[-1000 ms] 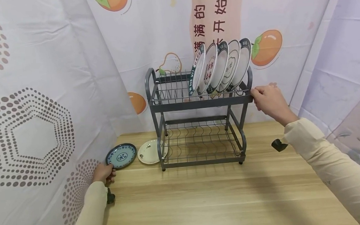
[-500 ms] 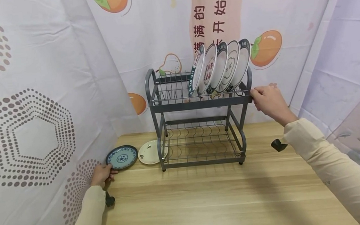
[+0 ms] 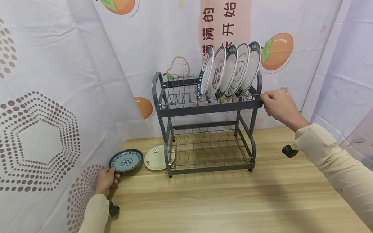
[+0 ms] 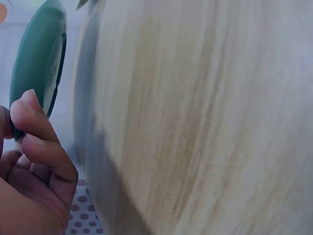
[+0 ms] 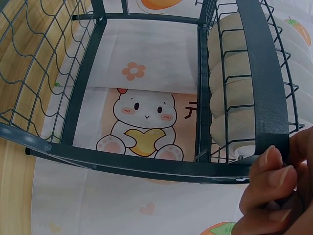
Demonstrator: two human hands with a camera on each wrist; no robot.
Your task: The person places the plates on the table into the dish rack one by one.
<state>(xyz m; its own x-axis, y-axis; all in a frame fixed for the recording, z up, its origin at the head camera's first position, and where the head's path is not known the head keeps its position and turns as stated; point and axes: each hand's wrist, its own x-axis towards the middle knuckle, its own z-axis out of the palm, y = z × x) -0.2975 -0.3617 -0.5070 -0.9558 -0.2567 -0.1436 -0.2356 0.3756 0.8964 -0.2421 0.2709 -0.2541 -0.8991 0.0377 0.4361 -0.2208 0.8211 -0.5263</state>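
My left hand (image 3: 105,180) pinches the near left rim of a small light-blue plate (image 3: 126,160) with a dark rim and blue floral pattern. In the left wrist view the plate's green underside (image 4: 36,58) faces the camera, raised off the table, with thumb and fingertips on its edge. My right hand (image 3: 280,106) grips the front right corner of the upper tier of a dark grey two-tier dish rack (image 3: 205,109). Curled fingers (image 5: 269,178) wrap that corner in the right wrist view. Several white plates with patterned rims, such as the leftmost plate (image 3: 205,73), stand upright in the upper tier's right half.
A cream plate (image 3: 155,158) lies on the wooden table (image 3: 196,209), partly behind the rack's left front leg. The lower tier (image 3: 208,151) of the rack holds nothing. Patterned curtains (image 3: 40,69) close in the left side, back and right.
The light-blue plate has risen slightly and tilted, its near edge coming up with my left hand. My right hand keeps its grip on the rack corner.
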